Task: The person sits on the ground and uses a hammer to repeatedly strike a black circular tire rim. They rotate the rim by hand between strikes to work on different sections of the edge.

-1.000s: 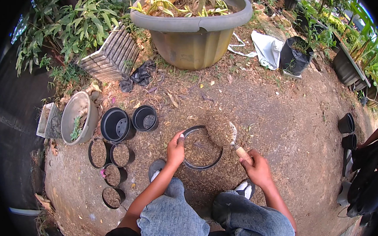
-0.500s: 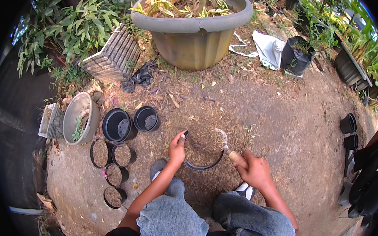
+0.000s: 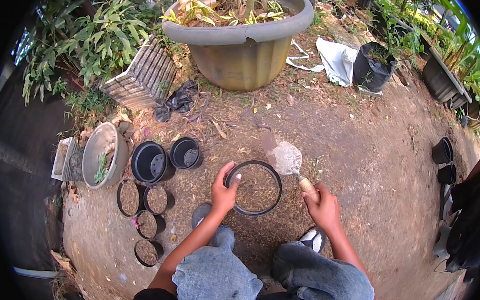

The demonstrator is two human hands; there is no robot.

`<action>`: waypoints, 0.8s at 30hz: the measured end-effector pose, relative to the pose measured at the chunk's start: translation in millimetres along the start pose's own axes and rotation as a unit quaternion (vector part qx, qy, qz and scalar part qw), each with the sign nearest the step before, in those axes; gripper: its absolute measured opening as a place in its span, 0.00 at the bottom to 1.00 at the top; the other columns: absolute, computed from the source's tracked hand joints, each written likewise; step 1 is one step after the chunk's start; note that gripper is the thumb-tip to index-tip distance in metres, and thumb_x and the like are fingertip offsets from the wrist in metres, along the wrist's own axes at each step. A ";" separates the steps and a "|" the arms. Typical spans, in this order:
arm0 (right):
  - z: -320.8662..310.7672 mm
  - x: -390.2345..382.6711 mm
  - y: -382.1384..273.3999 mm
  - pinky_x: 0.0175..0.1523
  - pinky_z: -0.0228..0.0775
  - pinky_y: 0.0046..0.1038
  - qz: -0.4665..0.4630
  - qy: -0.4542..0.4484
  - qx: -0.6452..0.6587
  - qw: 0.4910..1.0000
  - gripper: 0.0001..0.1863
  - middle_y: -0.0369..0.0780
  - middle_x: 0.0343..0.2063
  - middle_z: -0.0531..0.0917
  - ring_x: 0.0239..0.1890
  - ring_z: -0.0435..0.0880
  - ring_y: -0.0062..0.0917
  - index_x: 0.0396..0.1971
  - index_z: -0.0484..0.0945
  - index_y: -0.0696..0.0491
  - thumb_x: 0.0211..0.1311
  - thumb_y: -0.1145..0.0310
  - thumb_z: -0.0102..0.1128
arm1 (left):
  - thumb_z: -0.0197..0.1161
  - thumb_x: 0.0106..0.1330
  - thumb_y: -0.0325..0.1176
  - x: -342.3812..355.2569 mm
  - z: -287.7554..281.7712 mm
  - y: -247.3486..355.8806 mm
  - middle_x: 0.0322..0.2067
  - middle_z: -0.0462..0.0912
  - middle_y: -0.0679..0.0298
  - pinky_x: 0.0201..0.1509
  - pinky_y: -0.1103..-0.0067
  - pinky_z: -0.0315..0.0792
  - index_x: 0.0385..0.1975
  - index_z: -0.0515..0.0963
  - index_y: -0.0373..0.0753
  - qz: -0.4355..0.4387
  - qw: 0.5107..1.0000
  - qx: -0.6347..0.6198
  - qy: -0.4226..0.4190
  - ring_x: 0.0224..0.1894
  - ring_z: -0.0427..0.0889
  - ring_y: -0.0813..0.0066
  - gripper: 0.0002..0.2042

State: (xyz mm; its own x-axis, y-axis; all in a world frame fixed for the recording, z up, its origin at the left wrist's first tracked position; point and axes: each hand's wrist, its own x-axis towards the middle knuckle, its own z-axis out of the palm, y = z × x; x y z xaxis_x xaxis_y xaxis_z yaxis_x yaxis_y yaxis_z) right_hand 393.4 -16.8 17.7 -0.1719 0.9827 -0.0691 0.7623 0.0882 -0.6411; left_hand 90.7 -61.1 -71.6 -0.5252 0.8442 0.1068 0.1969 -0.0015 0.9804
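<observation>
My left hand (image 3: 223,196) grips the near left rim of a round black pot (image 3: 275,179), which stands upright on the ground between my feet with dry brown, chaffy soil (image 3: 255,188) inside. My right hand (image 3: 323,205) is closed on the wooden handle of a trowel (image 3: 287,159). Its pale, dirt-stained metal blade is raised at the pot's back right rim, largely bare of soil.
On my left stand several filled black pots (image 3: 146,251), two black pots (image 3: 147,168) showing their bottoms, and a grey basin (image 3: 94,152). Behind are a large planter (image 3: 237,62) and white sack (image 3: 333,59). At right are black pots (image 3: 442,151) and an unclear dark bundle (image 3: 463,224).
The trowel's heaped soil has tipped off into and around the pot, and its blade has swung up, showing bare metal. The pot's far rim, hidden by falling soil earlier, shows again.
</observation>
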 end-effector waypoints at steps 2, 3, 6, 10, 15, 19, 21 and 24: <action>16.7 6.2 21.0 0.42 0.77 0.47 0.049 0.006 0.048 0.998 0.23 0.54 0.28 0.86 0.36 0.89 0.53 0.45 0.80 0.55 0.66 0.49 0.70 | 0.68 0.71 0.30 3.0 -5.0 12.5 0.65 0.80 0.56 0.71 0.67 0.70 0.60 0.81 0.40 0.067 0.992 0.108 -0.011 0.65 0.79 0.58 0.18; 27.7 10.3 34.5 0.42 0.77 0.47 0.073 0.009 0.072 0.995 0.24 0.54 0.28 0.86 0.36 0.88 0.53 0.44 0.80 0.55 0.66 0.49 0.70 | 0.69 0.69 0.29 3.6 -8.1 14.9 0.66 0.79 0.55 0.72 0.65 0.70 0.60 0.82 0.41 0.100 0.982 0.160 -0.016 0.66 0.79 0.55 0.19; 72.8 15.3 89.1 0.45 0.77 0.45 0.138 -0.004 0.093 0.986 0.25 0.54 0.32 0.87 0.38 0.88 0.51 0.43 0.82 0.56 0.64 0.47 0.71 | 0.69 0.66 0.26 4.7 -11.2 10.5 0.67 0.78 0.55 0.72 0.63 0.70 0.59 0.83 0.46 0.118 0.965 0.228 -0.052 0.67 0.77 0.49 0.21; 103.9 6.7 121.9 0.52 0.77 0.45 0.202 -0.045 0.085 0.975 0.28 0.55 0.37 0.88 0.45 0.88 0.50 0.45 0.83 0.56 0.64 0.44 0.69 | 0.68 0.66 0.25 6.8 -7.8 22.0 0.62 0.82 0.54 0.70 0.64 0.72 0.57 0.84 0.47 0.072 0.969 0.209 -0.109 0.65 0.79 0.49 0.19; 87.5 7.6 84.7 0.60 0.76 0.48 0.128 -0.098 -0.090 0.983 0.29 0.54 0.54 0.82 0.56 0.84 0.52 0.53 0.82 0.53 0.65 0.44 0.66 | 0.67 0.67 0.26 2.8 -14.9 16.3 0.56 0.85 0.53 0.67 0.65 0.74 0.56 0.83 0.46 0.044 0.971 0.193 -0.134 0.62 0.81 0.49 0.17; 60.8 26.3 11.9 0.60 0.75 0.47 -0.123 0.009 -0.044 0.991 0.22 0.47 0.51 0.82 0.56 0.80 0.45 0.53 0.84 0.47 0.60 0.58 0.72 | 0.66 0.68 0.29 -0.1 -19.7 16.7 0.55 0.85 0.54 0.64 0.63 0.75 0.57 0.82 0.46 0.030 0.961 0.238 -0.135 0.62 0.81 0.48 0.18; 51.0 40.5 -24.5 0.60 0.75 0.45 -0.198 -0.055 -0.049 0.977 0.20 0.41 0.47 0.83 0.55 0.80 0.40 0.51 0.85 0.44 0.57 0.65 0.72 | 0.65 0.69 0.31 0.2 -17.1 22.7 0.56 0.85 0.54 0.63 0.63 0.76 0.58 0.81 0.46 0.033 0.954 0.262 -0.139 0.62 0.81 0.48 0.17; 71.4 58.6 -48.5 0.60 0.74 0.46 -0.330 -0.070 -0.074 0.938 0.17 0.35 0.45 0.85 0.55 0.81 0.35 0.49 0.86 0.42 0.57 0.66 0.70 | 0.64 0.71 0.33 3.4 -16.8 35.4 0.61 0.82 0.55 0.66 0.64 0.75 0.60 0.80 0.48 0.055 0.944 0.288 -0.151 0.64 0.80 0.49 0.18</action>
State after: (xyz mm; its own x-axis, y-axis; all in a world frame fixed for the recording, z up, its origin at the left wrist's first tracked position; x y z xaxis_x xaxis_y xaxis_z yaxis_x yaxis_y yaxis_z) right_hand 301.8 24.9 -9.8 -0.7098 0.6755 0.1997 0.5370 0.7024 -0.4671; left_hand 82.0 -67.3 -33.7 -0.2319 0.9706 0.0649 0.7002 0.1202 0.7037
